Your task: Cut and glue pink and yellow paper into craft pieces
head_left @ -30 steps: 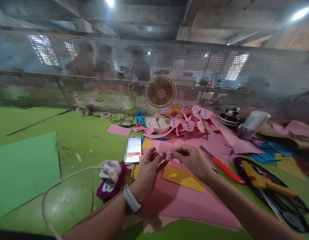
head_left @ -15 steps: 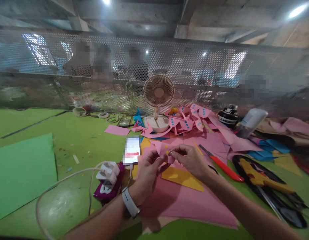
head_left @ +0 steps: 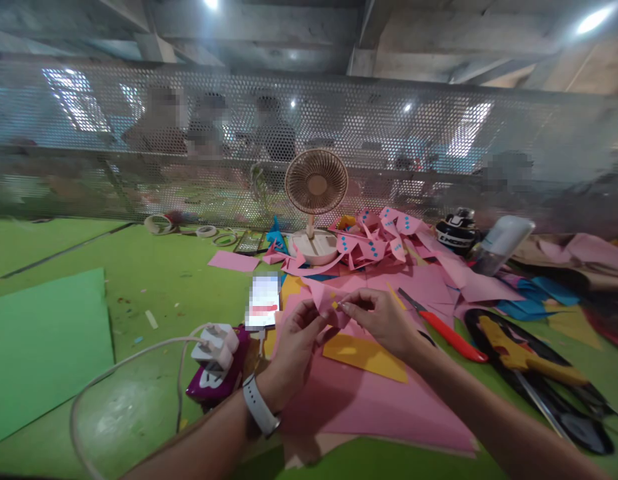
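My left hand (head_left: 303, 333) wears a white watch on its wrist and is closed on a folded pink paper piece (head_left: 319, 293). Small yellow paper diamonds (head_left: 335, 305) show on that piece, between my two hands. My right hand (head_left: 376, 320) comes in from the right, thumb and forefinger pinched at the yellow bits; what exactly lies between its fingertips is too small to make out. Beneath both hands lie a yellow paper strip (head_left: 363, 357) and large pink sheets (head_left: 389, 413).
A red-handled knife (head_left: 451, 335) and a yellow glue gun (head_left: 523, 350) on a black tray lie to the right. Pink cut-outs with blue diamonds (head_left: 373, 243) are heaped beside a fan (head_left: 316, 183). Left are a lit phone (head_left: 263, 300), a purple power strip with chargers (head_left: 216, 373) and a green sheet (head_left: 49, 347).
Both hands stay nearly in place at the pink paper piece. The fingers and the piece shift only very slightly, and the whole view has moved a little.
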`<state>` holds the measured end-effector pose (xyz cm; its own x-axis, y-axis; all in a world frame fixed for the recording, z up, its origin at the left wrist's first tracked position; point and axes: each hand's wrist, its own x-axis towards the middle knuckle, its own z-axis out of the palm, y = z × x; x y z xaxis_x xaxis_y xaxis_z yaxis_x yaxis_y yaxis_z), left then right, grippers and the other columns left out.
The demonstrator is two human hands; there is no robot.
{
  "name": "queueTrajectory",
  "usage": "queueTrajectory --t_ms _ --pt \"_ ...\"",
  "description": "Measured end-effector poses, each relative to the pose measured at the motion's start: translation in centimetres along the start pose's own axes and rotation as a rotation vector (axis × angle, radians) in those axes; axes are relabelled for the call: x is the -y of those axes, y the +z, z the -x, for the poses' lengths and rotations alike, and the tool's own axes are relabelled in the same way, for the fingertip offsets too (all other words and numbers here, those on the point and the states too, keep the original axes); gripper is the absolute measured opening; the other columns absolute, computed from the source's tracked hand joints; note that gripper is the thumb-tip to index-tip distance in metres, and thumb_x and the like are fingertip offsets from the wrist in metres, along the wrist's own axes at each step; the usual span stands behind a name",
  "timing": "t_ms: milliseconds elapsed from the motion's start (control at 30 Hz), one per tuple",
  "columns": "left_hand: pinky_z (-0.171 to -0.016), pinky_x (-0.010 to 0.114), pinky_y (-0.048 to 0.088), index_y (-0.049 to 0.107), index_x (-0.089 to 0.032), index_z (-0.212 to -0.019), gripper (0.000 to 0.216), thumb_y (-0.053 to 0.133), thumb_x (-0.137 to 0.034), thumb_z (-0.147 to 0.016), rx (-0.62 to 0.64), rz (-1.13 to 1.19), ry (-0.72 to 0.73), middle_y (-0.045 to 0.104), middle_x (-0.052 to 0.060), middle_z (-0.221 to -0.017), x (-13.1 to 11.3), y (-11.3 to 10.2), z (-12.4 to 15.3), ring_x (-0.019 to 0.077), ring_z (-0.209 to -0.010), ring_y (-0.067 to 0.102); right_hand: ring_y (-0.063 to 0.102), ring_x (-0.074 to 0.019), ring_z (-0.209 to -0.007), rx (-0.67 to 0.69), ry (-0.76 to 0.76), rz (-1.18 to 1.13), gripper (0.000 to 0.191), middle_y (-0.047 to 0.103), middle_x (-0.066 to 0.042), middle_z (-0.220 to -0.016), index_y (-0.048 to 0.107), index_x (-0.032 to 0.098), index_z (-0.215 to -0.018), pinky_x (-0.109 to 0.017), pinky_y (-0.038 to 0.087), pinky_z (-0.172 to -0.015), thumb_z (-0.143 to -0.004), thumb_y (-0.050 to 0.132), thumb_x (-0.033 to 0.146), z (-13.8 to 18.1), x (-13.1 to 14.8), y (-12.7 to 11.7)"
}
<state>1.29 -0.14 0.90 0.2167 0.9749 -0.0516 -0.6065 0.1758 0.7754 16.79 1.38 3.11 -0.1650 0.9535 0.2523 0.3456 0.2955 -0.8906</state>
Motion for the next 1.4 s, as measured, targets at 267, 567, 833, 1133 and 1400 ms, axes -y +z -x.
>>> queueTrajectory --t_ms 267,567,833,1133,1400 --pt "-0.08 0.033 0.049 0.059 -0.016 -0.083 0.02 0.072 -0.017 -0.068 0.031 -0.02 0.029 0.064 0.001 -0.083 0.34 -0.39 -0.13 0.0141 -0.079 0.061 0.059 -0.0158 -0.066 -0.026 0.005 0.056 0.015 0.067 -0.005 -0.071 0.065 0.015 -0.073 -0.026 0.046 -0.062 -0.075 0.057 0.028 0.1 -0.09 0.13" --pt "-0.076 0.03 0.05 0.057 -0.016 -0.086 0.029 0.076 -0.022 -0.064 -0.003 -0.026 0.016 0.064 0.004 -0.092 0.29 -0.12 -0.16 0.0173 -0.085 0.063 0.059 -0.0161 -0.067 -0.029 0.007 0.1 0.013 0.068 -0.005 -0.073 0.066 0.016 -0.073 -0.026 0.045 -0.062 -0.075 0.055 0.024 0.37 0.29 0.31" --pt "-0.071 0.027 0.05 0.057 -0.018 -0.088 0.028 0.074 -0.022 -0.067 -0.008 -0.095 0.03 0.063 0.003 -0.092 0.56 -0.52 -0.39 0.016 -0.085 0.062 0.057 -0.015 -0.064 -0.033 0.021 0.144 0.013 0.067 -0.004 -0.071 0.065 0.015 -0.072 -0.025 0.043 -0.06 -0.074 0.055 0.022 0.44 0.23 0.45" --pt "-0.072 0.029 0.05 0.055 -0.017 -0.085 0.028 0.075 -0.024 -0.066 -0.013 -0.136 0.052 0.063 0.002 -0.085 0.68 -0.49 -0.47 0.0148 -0.078 0.062 0.058 -0.0148 -0.065 -0.029 0.025 0.148 0.013 0.067 -0.004 -0.07 0.066 0.015 -0.073 -0.024 0.043 -0.06 -0.075 0.055 0.022 0.48 0.46 0.55" --pt "-0.073 0.03 0.05 0.05 -0.018 -0.077 0.032 0.077 -0.023 -0.062 -0.044 -0.123 0.065 0.055 -0.004 -0.069 0.96 -0.79 -0.75 0.0116 -0.069 0.058 0.055 -0.0139 -0.062 -0.119 -0.095 0.35 0.011 0.064 -0.002 -0.072 0.064 0.018 -0.075 -0.025 0.042 -0.058 -0.078 0.054 0.023 0.51 -0.21 0.48"
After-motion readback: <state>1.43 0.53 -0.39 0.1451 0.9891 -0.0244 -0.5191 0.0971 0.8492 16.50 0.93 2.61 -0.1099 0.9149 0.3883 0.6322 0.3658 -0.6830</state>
